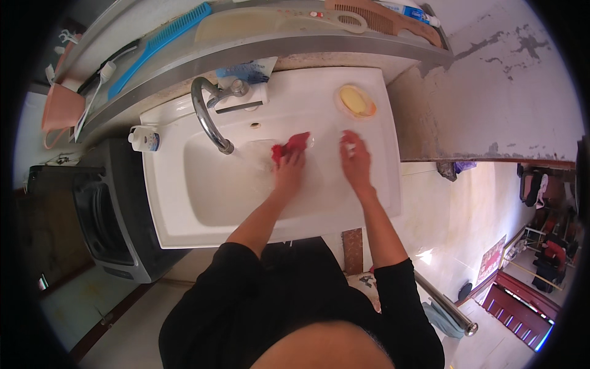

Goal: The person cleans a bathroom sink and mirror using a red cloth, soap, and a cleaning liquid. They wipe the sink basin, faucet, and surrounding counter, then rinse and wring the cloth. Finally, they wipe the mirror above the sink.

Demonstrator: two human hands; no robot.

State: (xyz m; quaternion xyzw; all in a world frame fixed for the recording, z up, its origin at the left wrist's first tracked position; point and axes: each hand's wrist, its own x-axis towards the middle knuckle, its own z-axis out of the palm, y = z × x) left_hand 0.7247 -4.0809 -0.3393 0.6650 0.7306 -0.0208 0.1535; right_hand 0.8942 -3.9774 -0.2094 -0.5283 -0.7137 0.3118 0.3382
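Note:
A white ceramic sink (216,203) lies before me. My left hand (289,173) rests on a small wet red cloth (296,144) on the sink's sloping inner side; whether its fingers grip the cloth is not plain. Water runs from the curved chrome faucet (205,115) into the basin beside the cloth. My right hand (355,159), somewhat blurred, hovers over the sink's right part with its fingers bent and apart. Just above it, near the sink's back right corner, a yellow bar of soap (352,99) sits in a dish.
A metal-edged shelf (276,44) along the back holds a blue comb (156,46), a brown comb (387,20) and a toothpaste tube (412,14). A white bottle (144,139) stands at the sink's left rim. A dark washing machine (133,217) is at the left, a wall at the right.

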